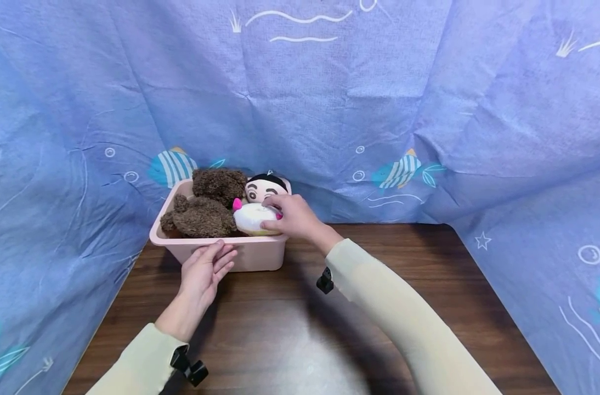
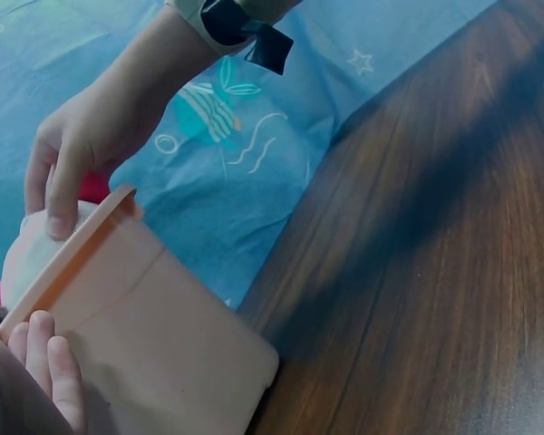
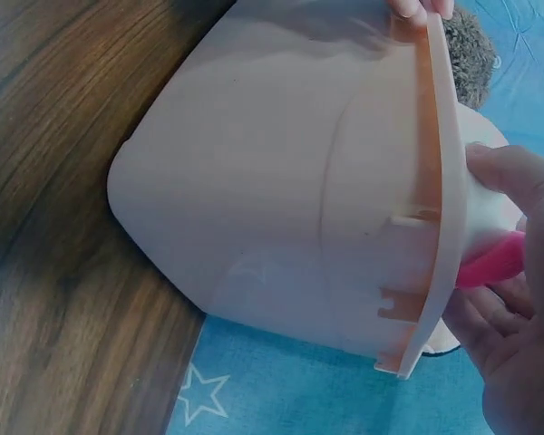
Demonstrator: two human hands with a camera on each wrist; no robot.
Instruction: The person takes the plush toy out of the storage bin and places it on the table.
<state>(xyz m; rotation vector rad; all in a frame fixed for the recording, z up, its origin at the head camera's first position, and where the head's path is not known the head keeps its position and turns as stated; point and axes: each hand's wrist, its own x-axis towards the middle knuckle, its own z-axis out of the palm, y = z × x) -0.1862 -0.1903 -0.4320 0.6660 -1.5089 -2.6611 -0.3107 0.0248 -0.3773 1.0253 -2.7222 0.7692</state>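
A blue cloth backdrop printed with fish and bubbles [image 1: 300, 120] hangs behind the bin, and a dark brown wood-grain table [image 1: 290, 329] lies beneath it. The bin itself is a pale pink plastic tub with a flared rim [image 1: 260, 257]. A dark brown, shaggy plush mass [image 1: 203, 216], showing two rounded lumps, fills the bin's left and middle. At the bin's front wall, the left hand [image 1: 199, 269] holds the edge, thumb at the rim, fingers extended just below it. Over the bin's right end, the right hand [image 1: 300, 216] pinches a rounded white plush toy [image 1: 249, 217] between thumb and fingers. This toy sits in the bin's front right corner, its smooth top above the rim, its underside yellowish, bright pink bits on both ends. Behind it, at the bin's rear right, shows a pale plush face with black top and thick brows [image 1: 260, 192].
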